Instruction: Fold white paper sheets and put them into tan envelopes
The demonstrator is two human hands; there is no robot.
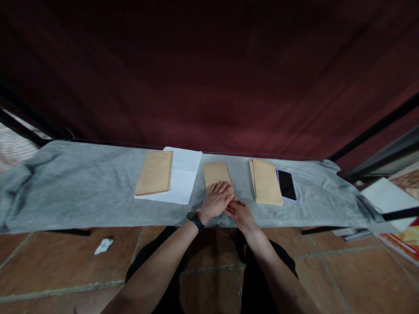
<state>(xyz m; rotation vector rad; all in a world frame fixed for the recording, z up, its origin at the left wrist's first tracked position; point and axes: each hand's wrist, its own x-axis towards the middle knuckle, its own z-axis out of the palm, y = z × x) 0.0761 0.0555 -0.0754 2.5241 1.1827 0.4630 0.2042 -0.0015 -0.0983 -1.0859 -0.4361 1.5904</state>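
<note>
A brown paper envelope [215, 171] lies in the middle of the grey cloth. Across its lower part rests my left hand [218, 199], flat with the fingers stretched out over the paper. My right hand [239, 212] is at the envelope's near right corner, its fingertips touching or just under my left hand's edge. The right fingers look extended, and whether they pinch the paper's edge is hidden. To the left, a stack of brown envelopes [155, 172] lies partly on white paper sheets [185, 174]. On the right is another small stack of brown envelopes [266, 181].
A smartphone [286, 185] lies beside the right stack. The grey cloth [98, 187] covers a narrow table, with a dark red curtain [209, 96] behind it. Crumpled white tissue [104, 246] is on the tiled floor, and papers [389, 200] are at the far right.
</note>
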